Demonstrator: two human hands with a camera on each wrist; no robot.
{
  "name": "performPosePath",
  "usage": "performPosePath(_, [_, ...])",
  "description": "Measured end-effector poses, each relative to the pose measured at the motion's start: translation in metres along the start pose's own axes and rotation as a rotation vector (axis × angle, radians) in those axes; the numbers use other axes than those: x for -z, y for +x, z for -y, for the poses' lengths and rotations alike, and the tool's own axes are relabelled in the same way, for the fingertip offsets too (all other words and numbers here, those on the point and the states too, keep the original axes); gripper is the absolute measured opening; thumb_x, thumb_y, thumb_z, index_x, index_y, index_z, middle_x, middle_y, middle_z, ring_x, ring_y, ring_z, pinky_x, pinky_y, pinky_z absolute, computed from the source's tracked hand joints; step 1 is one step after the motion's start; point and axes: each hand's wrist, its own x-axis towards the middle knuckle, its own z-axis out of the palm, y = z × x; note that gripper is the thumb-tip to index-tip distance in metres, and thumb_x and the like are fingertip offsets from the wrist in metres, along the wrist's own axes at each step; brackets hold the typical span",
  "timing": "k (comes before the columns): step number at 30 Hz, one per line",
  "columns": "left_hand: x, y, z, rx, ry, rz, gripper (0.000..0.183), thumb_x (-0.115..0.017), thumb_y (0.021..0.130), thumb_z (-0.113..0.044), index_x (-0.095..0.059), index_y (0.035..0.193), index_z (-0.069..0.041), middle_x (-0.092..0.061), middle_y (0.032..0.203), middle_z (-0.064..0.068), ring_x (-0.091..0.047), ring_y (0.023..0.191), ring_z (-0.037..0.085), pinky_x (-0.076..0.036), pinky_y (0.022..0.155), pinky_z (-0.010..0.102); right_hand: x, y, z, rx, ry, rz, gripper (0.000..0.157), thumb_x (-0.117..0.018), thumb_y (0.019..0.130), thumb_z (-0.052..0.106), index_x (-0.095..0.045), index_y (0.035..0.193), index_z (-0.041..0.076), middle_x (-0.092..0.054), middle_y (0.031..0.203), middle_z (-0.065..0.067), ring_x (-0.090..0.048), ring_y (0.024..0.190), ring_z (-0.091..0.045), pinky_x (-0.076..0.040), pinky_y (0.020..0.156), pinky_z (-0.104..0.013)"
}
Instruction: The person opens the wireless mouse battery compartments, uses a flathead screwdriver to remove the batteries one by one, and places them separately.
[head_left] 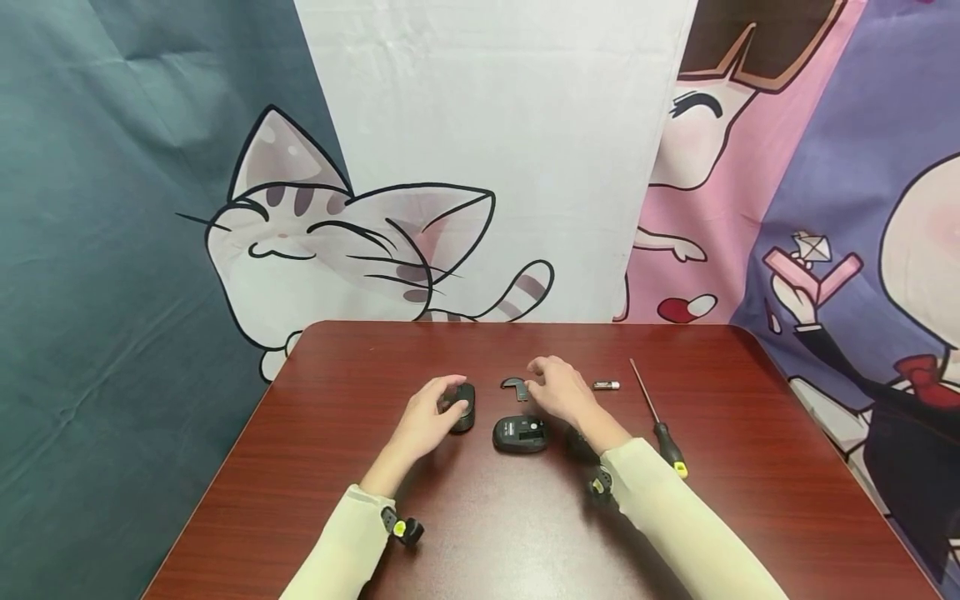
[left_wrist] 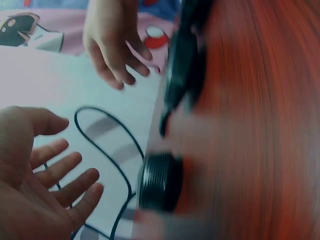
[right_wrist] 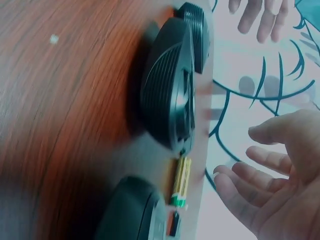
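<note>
My left hand [head_left: 427, 417] hovers beside a black computer mouse [head_left: 463, 408]; the left wrist view shows its fingers [left_wrist: 70, 187] loosely spread and apart from the ribbed mouse [left_wrist: 160, 182]. My right hand [head_left: 558, 390], relaxed with nothing in its fingers [right_wrist: 260, 172], is over the table just right of a dark, curved cover piece [head_left: 517, 387]. Between the hands an upturned mouse [head_left: 520, 435] shows its label and open battery slot. Another dark mouse [head_left: 580, 446] is partly hidden under the right wrist. A battery [head_left: 606, 385] lies right of the right hand.
A screwdriver [head_left: 658, 417] with a black and yellow handle lies right of the right forearm, its tip pointing away. Everything sits on a reddish-brown wooden table [head_left: 300, 467]. A printed cartoon cloth [head_left: 510, 125] hangs behind the far edge.
</note>
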Motion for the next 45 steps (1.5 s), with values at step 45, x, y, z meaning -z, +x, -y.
performPosePath(45, [0.016,0.024,0.050,-0.018,0.399,0.418,0.089,-0.083,0.084,-0.023,-0.033,0.154,-0.001,-0.037,0.157,0.018,-0.034,0.145,0.037,-0.038,0.116,0.052,-0.062,0.006,0.058,0.204,-0.150,0.356,0.076,-0.078,0.089,0.032,-0.043,0.150,0.003,-0.039,0.156,-0.021,-0.049,0.137,-0.035,-0.046,0.111,-0.047])
